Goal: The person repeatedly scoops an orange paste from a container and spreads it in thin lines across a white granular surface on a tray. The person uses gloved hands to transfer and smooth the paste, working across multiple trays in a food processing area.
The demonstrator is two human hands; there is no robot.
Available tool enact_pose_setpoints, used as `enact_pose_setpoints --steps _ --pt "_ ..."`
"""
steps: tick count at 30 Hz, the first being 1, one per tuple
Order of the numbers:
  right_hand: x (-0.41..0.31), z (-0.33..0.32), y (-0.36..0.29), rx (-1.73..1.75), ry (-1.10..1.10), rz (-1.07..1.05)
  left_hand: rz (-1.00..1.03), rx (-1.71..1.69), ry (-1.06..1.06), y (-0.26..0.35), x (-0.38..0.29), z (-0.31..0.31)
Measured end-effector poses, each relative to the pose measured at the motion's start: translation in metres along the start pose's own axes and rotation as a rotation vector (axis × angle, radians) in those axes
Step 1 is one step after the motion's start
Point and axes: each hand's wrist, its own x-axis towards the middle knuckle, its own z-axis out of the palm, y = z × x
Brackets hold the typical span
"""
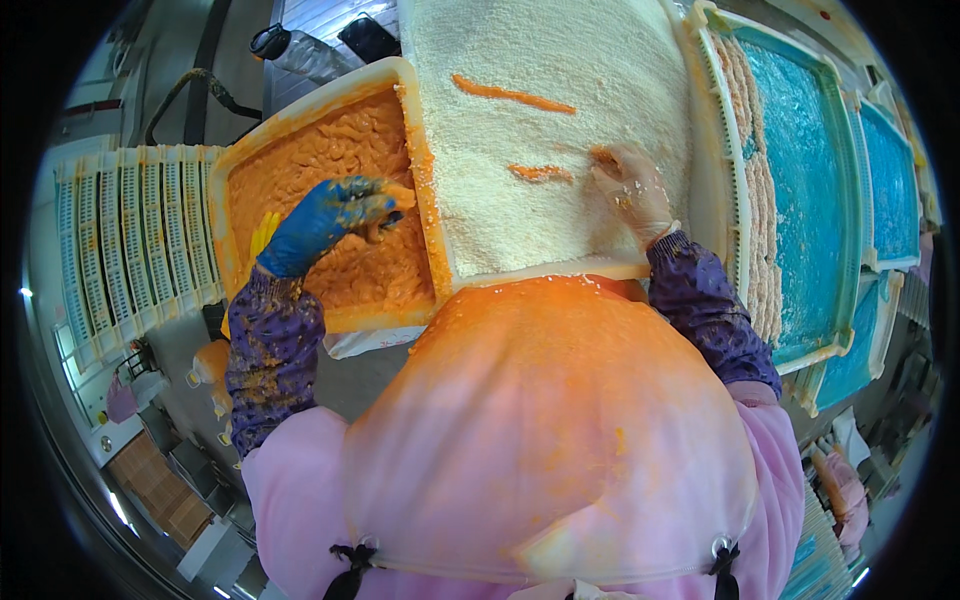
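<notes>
My left hand, in a blue glove smeared with orange, is over a tub of orange-coated pieces. Its fingers pinch an orange strip. My right hand, in a thin translucent glove flecked with crumbs, rests low over a bin of pale breadcrumbs. An orange piece shows at its fingertips, partly hidden by the fingers. One long orange strip lies on the crumbs farther back, and a shorter strip lies left of my right hand.
At right stands a crate lined with blue film, with crumbed strips along its left side. Stacked plastic crates stand at left. A clear bottle and a dark phone-like object lie behind the tub. A person is at lower right.
</notes>
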Motion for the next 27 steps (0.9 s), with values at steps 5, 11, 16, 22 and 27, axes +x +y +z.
enact_pose_setpoints --steps 5,11,16,22,27 --pt "0.001 0.001 0.006 0.036 0.004 -0.015 0.155 0.369 -0.124 0.034 0.064 0.05" --pt "0.003 -0.002 0.01 -0.022 0.025 -0.054 0.222 0.991 -0.151 0.014 0.155 0.11" --pt "0.003 0.0 0.013 0.03 0.033 -0.015 0.293 1.237 -0.093 -0.011 0.18 0.119" --pt "0.007 0.004 0.017 0.12 0.076 -0.019 0.548 1.241 0.131 -0.04 0.169 0.115" --pt "0.008 -0.003 -0.001 0.017 0.176 -0.079 0.521 1.246 0.334 -0.038 0.159 0.116"
